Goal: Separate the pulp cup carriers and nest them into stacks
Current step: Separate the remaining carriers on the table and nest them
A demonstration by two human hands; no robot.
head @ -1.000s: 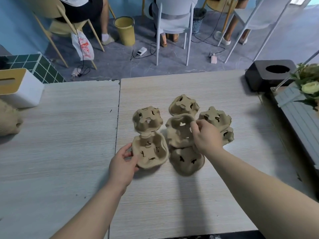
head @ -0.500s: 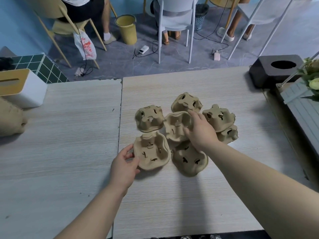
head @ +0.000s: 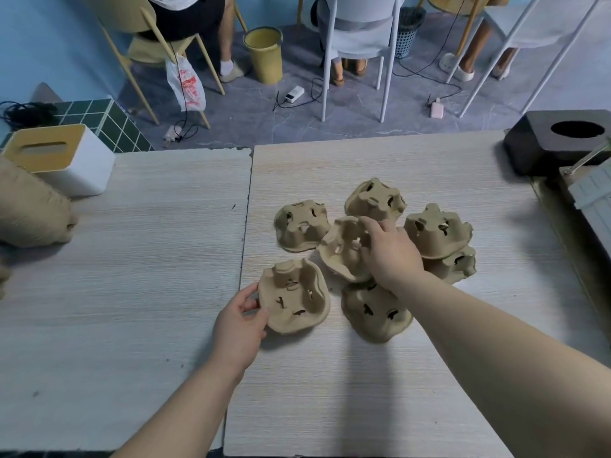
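- Sorting pulp carriers on pale wood surface (head: 363, 375); cluster sits centre-right, nothing nested yet by the look of it.
- Left hand (head: 239, 328): thumb + fingers pinch the 7 o'clock rim of the near-left carrier (head: 294, 297), cup side up. Prob. bracing it as base for a stack.
- Right hand (head: 391, 251): fingers curled over far edge of the tilted centre carrier (head: 344, 247), grip closed on it. Tilt w/ hollow facing left suggests it's being lifted toward the left one.
- Others lie upside down, domes up: one at 11 o'clock of cluster (head: 302, 224), one at 12 (head: 375, 200), a pair at 2–3 (head: 436, 231), upper resting on lower (head: 453, 266), offset, not nested. One at 6 (head: 375, 314) partly under right forearm.
- Next, judged: seat centre piece into left one; cups must line up or it'll perch.
- Periphery: tissue box (head: 62, 160) at 10 o'clock, black box (head: 558, 140) at 2.
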